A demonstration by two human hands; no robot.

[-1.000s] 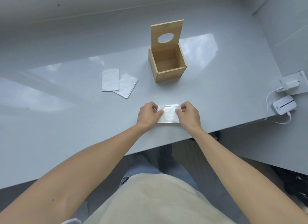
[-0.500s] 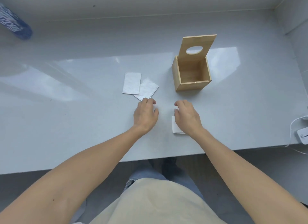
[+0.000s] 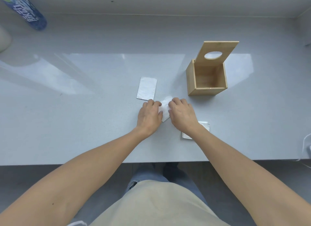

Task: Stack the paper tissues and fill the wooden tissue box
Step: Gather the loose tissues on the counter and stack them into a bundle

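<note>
**Both hands on second tissue; box unfilled**

Both hands pressed flat on one tissue [image 3: 164,110] near the table's centre: the left hand [image 3: 149,117] covered its left edge, the right hand [image 3: 182,115] its right, fingers spread rather than pinched. Whether either hand had actually lifted an edge could not be told.

A second earlier the hands were working a different tissue at the near edge. That folded tissue [image 3: 204,125] now lay released at about 4 o'clock from the hands, partly hidden under the right forearm. The hands had since gone forward to the angled tissue of the pair. In my judgement one tissue was finished and the second was just begun.

A third tissue [image 3: 147,88] lay flat and untouched at 11 o'clock from the hands.

The wooden box [image 3: 207,81] stood at 2 o'clock, its lid [image 3: 217,51] raised upright. Its interior showed bare wood; no tissue was inside. Filling had not started.
</note>
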